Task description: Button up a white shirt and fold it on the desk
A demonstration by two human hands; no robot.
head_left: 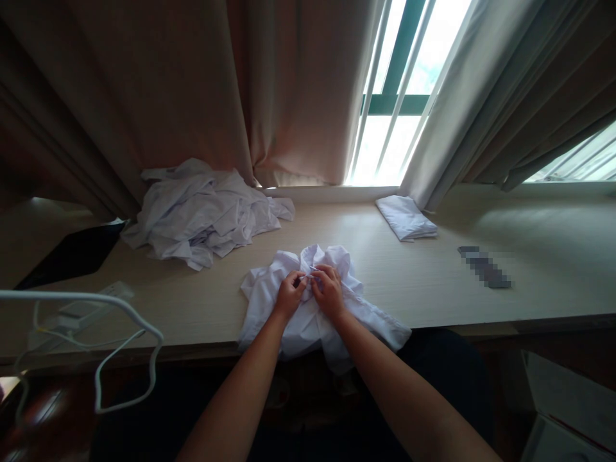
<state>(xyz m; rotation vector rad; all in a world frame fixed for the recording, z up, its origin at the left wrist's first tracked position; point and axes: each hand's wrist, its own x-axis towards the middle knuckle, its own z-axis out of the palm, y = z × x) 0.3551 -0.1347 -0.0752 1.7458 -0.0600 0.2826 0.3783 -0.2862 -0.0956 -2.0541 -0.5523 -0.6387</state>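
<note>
A crumpled white shirt [269,321] lies at the table's front edge, with its lower part hanging over toward my lap. My left hand [290,292] pinches the cloth near the collar. Close beside it, my right hand [328,290] is closed on the same shirt, its fingertips almost meeting those of the left. The collar [312,255] stands up just beyond my fingers. Whatever small part sits between the fingertips, perhaps a button, is too small to make out.
A heap of white garments [197,212] lies at the back left, and a folded white garment [407,218] by the window. A dark flat object [72,253], a white box [91,308] and a white cable [154,333] are on the left. A blurred object [484,266] lies right.
</note>
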